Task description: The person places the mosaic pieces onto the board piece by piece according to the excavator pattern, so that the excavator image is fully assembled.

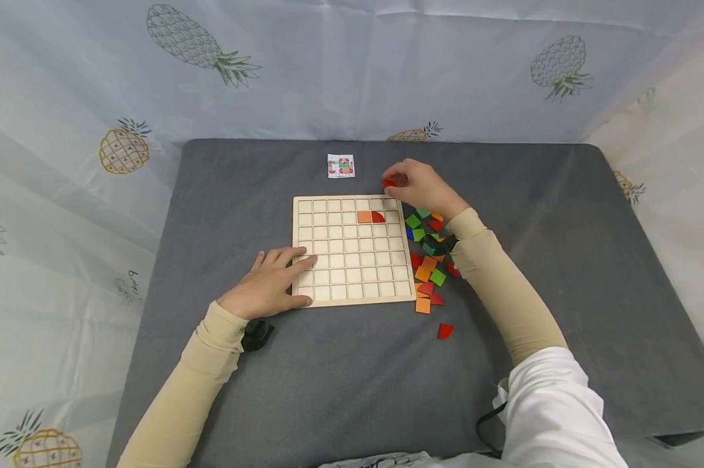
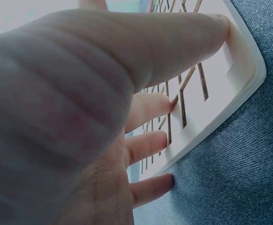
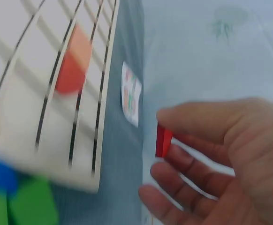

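Note:
A pale wooden grid board [image 1: 352, 304] lies flat on the table. In its second row from the far side sit an orange square tile [image 1: 364, 217] and, to its right, a red quarter-round tile [image 1: 378, 217]. My left hand [image 1: 272, 281] rests on the board's left edge with fingers spread; the left wrist view shows the thumb on the rim near a corner. Beyond the far right corner, my right hand [image 1: 418, 185] pinches a red tile [image 3: 163, 140] between thumb and fingers, above the table. Its full shape is hidden by the fingers.
Loose tiles in orange, red, green and blue, such as a green square [image 1: 437, 277], lie heaped along the board's right side, partly under the right forearm. A single red tile [image 1: 445, 331] lies nearer. A small printed pattern card [image 1: 341, 166] lies behind the board. Curtains hang behind the table.

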Demonstrator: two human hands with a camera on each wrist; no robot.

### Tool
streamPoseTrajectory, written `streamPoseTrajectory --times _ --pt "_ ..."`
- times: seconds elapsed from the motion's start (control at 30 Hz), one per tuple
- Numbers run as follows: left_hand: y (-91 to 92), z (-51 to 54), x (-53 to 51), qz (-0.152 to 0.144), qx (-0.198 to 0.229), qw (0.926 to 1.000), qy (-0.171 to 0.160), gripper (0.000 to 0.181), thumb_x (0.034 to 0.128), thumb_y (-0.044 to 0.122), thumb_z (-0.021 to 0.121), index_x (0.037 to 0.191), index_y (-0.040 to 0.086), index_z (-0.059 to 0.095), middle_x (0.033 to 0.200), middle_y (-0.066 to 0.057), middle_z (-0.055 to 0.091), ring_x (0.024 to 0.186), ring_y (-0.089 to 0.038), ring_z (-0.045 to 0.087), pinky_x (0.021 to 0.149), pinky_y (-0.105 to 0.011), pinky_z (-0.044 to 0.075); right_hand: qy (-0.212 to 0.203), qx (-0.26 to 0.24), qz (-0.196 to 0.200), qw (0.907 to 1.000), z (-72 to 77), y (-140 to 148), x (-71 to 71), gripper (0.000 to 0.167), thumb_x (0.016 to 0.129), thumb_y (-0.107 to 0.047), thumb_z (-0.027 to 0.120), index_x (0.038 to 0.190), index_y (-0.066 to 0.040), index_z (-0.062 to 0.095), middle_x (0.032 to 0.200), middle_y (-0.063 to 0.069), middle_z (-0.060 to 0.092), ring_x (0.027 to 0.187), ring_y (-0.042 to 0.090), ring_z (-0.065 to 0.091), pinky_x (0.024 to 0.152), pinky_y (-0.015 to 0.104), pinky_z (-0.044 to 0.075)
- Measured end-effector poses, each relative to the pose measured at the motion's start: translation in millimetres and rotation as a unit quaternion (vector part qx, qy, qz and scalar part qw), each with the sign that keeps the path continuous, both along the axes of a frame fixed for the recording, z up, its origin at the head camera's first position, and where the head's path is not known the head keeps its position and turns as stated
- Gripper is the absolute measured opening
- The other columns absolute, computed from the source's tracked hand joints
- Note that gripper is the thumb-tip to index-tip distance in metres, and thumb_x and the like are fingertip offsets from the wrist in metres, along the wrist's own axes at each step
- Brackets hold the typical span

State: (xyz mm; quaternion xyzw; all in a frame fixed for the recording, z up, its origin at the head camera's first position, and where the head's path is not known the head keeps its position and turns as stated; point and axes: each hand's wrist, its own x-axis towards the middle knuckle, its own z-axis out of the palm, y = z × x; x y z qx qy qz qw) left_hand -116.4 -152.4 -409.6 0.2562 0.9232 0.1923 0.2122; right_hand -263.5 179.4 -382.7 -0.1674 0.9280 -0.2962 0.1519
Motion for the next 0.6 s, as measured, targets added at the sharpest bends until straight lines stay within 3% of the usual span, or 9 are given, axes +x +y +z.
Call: streamPoseTrajectory --times 0.13,0.27,0.6 --pt "-0.1 0.1 0.3 0.001 0.001 1.0000 -0.003 0.079 0.0927 0.040 0.073 0.159 0.018 0.036 0.164 -0.012 0.030 0.150 -0.042 0.026 0.118 -0.075 0.012 0.004 -0.008 0.067 0.9977 -0.3 -26 2.4 0.031 0.098 -0.016 0.066 0.126 -0.005 0.068 0.120 0.013 0.059 0.107 0.028 0.056 0.094 0.043 0.051" --pt "0.5 0.6 0.3 0.001 0.002 1.0000 0.000 0.079 0.0927 0.040 0.073 0.159 0.018 0.037 0.164 -0.013 0.031 0.150 -0.042 0.026 0.118 -0.074 0.012 0.004 0.005 0.108 0.9941 -7.0 -47 3.7 0.029 0.097 -0.017 0.068 0.124 -0.006 0.069 0.121 0.011 0.061 0.108 0.027 0.056 0.096 0.041 0.051" --pt "0.8 1.6 0.7 0.005 0.002 1.0000 0.002 0.077 0.0926 0.038 0.073 0.158 0.017 0.038 0.163 -0.013 0.032 0.149 -0.042 0.027 0.118 -0.075 0.014 0.014 0.036 0.153 0.9875 -20.2 -67 7.0 0.023 0.096 -0.019 0.070 0.117 -0.010 0.073 0.114 0.008 0.065 0.100 0.025 0.049 0.087 0.038 0.044"
